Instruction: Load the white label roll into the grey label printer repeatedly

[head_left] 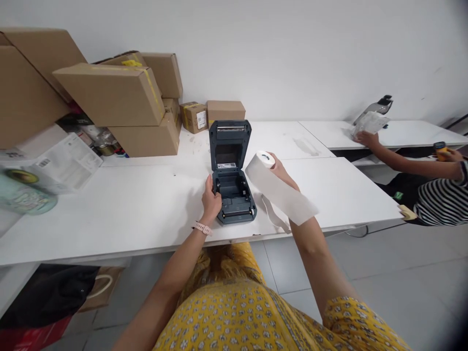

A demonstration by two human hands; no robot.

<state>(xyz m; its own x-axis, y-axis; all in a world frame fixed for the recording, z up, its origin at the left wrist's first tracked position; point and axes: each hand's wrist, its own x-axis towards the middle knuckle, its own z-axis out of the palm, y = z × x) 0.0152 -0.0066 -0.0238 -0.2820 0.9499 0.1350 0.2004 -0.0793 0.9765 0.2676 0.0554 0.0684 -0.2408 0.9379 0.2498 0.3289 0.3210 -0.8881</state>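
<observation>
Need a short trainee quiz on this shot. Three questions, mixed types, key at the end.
1. True or false: the lid of the printer stands open.
2. What is in the right hand?
A) a cardboard box
B) a paper roll
C) a bottle
3. Fill in the blank, as the wearer sees it: the left hand is on the ____ side of the printer.

Key: 1 true; 2 B; 3 left.
</observation>
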